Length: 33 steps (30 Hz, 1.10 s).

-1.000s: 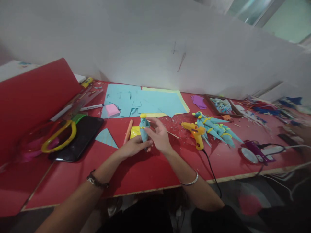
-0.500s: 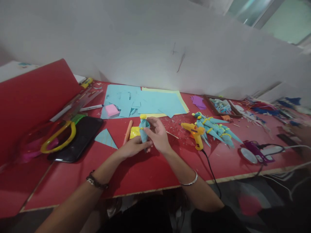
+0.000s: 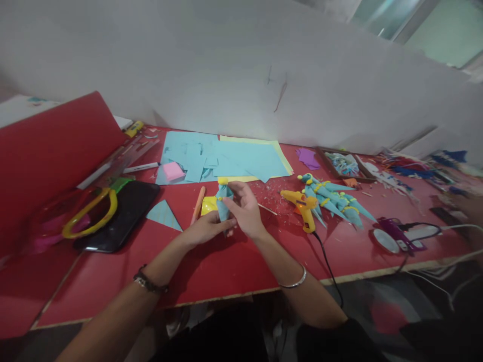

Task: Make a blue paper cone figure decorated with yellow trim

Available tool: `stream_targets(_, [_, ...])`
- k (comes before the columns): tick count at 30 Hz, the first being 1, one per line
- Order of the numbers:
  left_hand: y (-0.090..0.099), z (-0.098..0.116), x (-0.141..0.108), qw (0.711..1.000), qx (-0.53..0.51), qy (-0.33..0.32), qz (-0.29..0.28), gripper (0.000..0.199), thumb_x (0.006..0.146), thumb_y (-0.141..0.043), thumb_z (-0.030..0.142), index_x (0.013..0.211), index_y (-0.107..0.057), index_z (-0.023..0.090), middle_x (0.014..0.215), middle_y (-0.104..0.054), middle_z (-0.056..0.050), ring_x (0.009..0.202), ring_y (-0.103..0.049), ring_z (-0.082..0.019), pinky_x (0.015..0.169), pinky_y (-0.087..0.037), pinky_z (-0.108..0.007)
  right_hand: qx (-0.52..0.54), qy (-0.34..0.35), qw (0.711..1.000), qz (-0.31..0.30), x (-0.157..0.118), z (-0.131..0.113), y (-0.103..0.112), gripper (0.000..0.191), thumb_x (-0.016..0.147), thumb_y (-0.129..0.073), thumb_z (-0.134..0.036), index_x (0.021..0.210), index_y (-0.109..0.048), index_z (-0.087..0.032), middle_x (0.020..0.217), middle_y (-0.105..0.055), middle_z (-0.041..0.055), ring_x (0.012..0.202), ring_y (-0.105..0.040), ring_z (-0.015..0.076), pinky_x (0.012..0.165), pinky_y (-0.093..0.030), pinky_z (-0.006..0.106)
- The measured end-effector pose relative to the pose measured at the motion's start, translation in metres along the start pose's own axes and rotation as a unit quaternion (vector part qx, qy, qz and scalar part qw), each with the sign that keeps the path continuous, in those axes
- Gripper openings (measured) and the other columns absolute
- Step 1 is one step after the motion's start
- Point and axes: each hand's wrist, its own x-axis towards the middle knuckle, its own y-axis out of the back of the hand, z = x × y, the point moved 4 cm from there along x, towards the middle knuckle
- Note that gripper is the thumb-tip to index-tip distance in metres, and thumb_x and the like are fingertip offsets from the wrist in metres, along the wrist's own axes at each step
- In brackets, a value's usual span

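Between my hands stands a small blue paper figure, cone-shaped, with a yellow top and a yellow band. My left hand is closed around its lower end. Against its right side my right hand presses with thumb and fingers. Just behind lies a yellow packet, with an orange stick beside it. A blue paper triangle lies flat to the left. To the right rests a yellow glue gun, near a pile of similar blue paper figures.
Blue paper sheets and a pink pad lie by the wall. At left are a black phone-like slab and a yellow ring. A tray of scraps and a purple device with cables are at right.
Almost nothing differs. Both hands keep the blue paper figure in the same place, and the view has shifted very slightly.
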Motion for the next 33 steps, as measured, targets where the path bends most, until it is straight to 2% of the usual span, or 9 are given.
stream_targets(7, [-0.001,0.002,0.0,1.0,-0.03,-0.007,-0.006,0.024,0.068,-0.06,0.031,0.051,-0.057,0.014,0.051,-0.056,-0.002,0.053,-0.049,-0.012,0.056,-0.038,-0.024,-0.009,0.005,1.0,0.012,0.0,0.0,0.0,0.036,0.064,-0.063,-0.035,0.093,-0.046,-0.023,0.101,-0.056,0.0044,0.086,-0.056,0.0136,0.075,-0.049,0.028])
stream_targets(12, [0.002,-0.003,0.001,0.999,-0.044,-0.008,0.003,0.029,0.069,-0.059,0.036,0.05,-0.056,0.014,0.051,-0.055,-0.001,0.053,-0.048,-0.01,0.055,-0.037,-0.022,-0.009,-0.007,1.0,-0.011,-0.001,-0.002,0.0,0.037,0.066,-0.06,-0.041,0.095,-0.046,-0.024,0.101,-0.056,0.0042,0.085,-0.056,0.0146,0.067,-0.051,0.028])
stream_targets(15, [0.007,-0.008,0.003,0.993,-0.106,-0.02,0.052,0.028,0.068,-0.06,0.039,0.054,-0.056,0.014,0.051,-0.053,0.0,0.051,-0.044,-0.008,0.051,-0.036,-0.02,-0.022,0.017,1.0,0.01,-0.001,-0.003,0.003,0.032,0.07,-0.056,-0.042,0.094,-0.047,-0.023,0.099,-0.055,0.0048,0.09,-0.055,0.015,0.063,-0.05,0.025])
stream_targets(17, [0.012,-0.011,0.004,0.979,-0.176,-0.025,0.1,0.027,0.066,-0.063,0.04,0.06,-0.056,0.014,0.052,-0.051,0.002,0.049,-0.042,-0.007,0.049,-0.034,-0.019,-0.044,0.022,0.999,0.017,-0.001,0.0,0.005,0.027,0.073,-0.053,-0.039,0.093,-0.049,-0.022,0.096,-0.054,0.0042,0.085,-0.055,0.0138,0.063,-0.05,0.025])
stream_targets(19, [0.016,-0.012,0.005,0.963,-0.233,-0.033,0.132,0.029,0.064,-0.064,0.041,0.062,-0.055,0.014,0.051,-0.048,0.004,0.049,-0.04,-0.006,0.048,-0.034,-0.017,-0.085,0.036,0.996,-0.002,-0.001,0.001,0.004,0.02,0.076,-0.051,-0.035,0.091,-0.053,-0.023,0.094,-0.053,0.0031,0.077,-0.056,0.0117,0.065,-0.049,0.026])
stream_targets(22, [0.018,-0.012,0.005,0.951,-0.267,-0.04,0.148,0.035,0.065,-0.063,0.044,0.054,-0.048,0.014,0.049,-0.045,0.005,0.05,-0.041,-0.006,0.051,-0.037,-0.017,-0.175,0.091,0.979,-0.051,-0.003,-0.002,0.0,0.016,0.077,-0.05,-0.029,0.089,-0.059,-0.024,0.092,-0.051,0.0026,0.076,-0.054,0.0117,0.07,-0.048,0.028])
stream_targets(25, [0.02,-0.014,0.006,0.952,-0.263,-0.041,0.153,0.04,0.066,-0.061,0.046,0.049,-0.044,0.015,0.049,-0.046,0.003,0.054,-0.045,-0.007,0.056,-0.039,-0.019,-0.243,0.135,0.958,-0.068,-0.004,-0.006,-0.002,0.016,0.077,-0.051,-0.026,0.087,-0.063,-0.025,0.085,-0.052,0.0022,0.078,-0.053,0.0134,0.073,-0.046,0.029])
stream_targets(30, [0.018,-0.012,0.005,0.956,-0.255,-0.039,0.143,0.038,0.065,-0.063,0.046,0.053,-0.045,0.015,0.049,-0.045,0.004,0.051,-0.042,-0.006,0.051,-0.036,-0.018,-0.271,0.143,0.951,-0.051,-0.003,-0.009,0.001,0.012,0.076,-0.052,-0.025,0.079,-0.064,-0.023,0.08,-0.054,0.0023,0.073,-0.053,0.0135,0.068,-0.045,0.029])
stream_targets(33, [0.016,-0.008,0.004,0.951,-0.269,-0.04,0.144,0.032,0.066,-0.064,0.043,0.062,-0.049,0.014,0.049,-0.042,0.006,0.049,-0.039,-0.005,0.048,-0.034,-0.016,-0.205,0.103,0.973,-0.001,-0.002,-0.008,0.006,0.011,0.075,-0.052,-0.029,0.074,-0.061,-0.023,0.076,-0.056,0.0011,0.069,-0.054,0.0128,0.063,-0.045,0.027])
